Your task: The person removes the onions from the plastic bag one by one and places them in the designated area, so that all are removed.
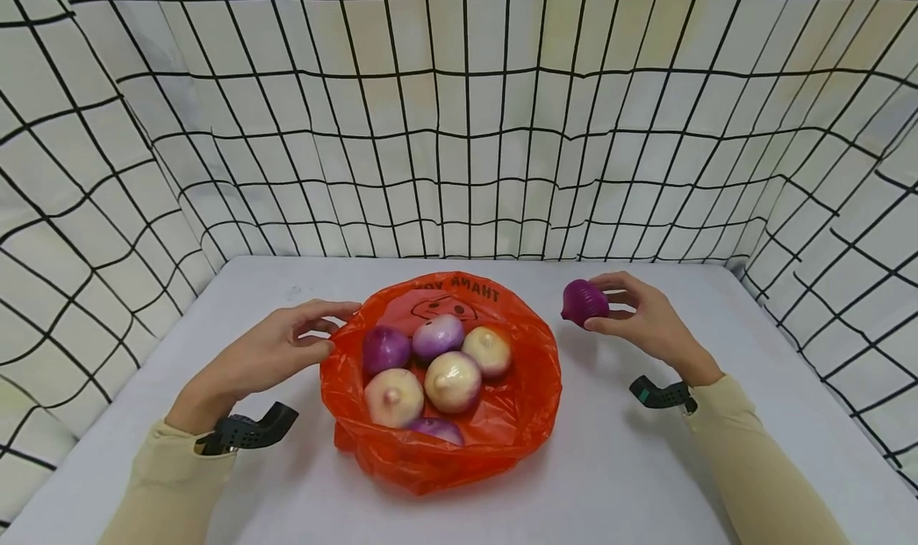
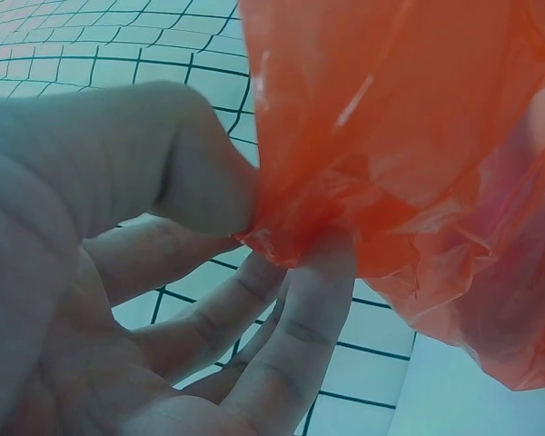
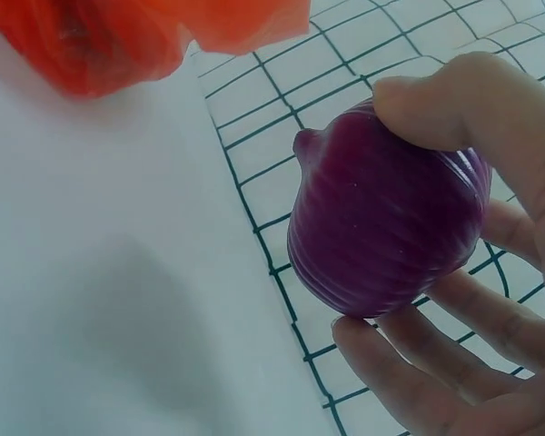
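Note:
A red plastic bag [image 1: 527, 401] stands wide-mouthed on the white table, with several purple and pale onions [image 1: 453, 382] inside. At the bag's left rim my left hand [image 1: 268, 350] pinches the plastic between thumb and fingers; the left wrist view shows the bunched film [image 2: 300, 218] there. My right hand [image 1: 649, 322] holds a dark purple onion [image 1: 584, 303] above the table, to the right of the bag. In the right wrist view, thumb and fingers grip this onion [image 3: 386, 218] from both sides, its pointed tip facing away from the palm.
A black wire grid [image 1: 466, 131] with pale sheeting behind it encloses the table [image 1: 610, 465] at the back and both sides. Each wrist carries a black strapped device [image 1: 247, 431].

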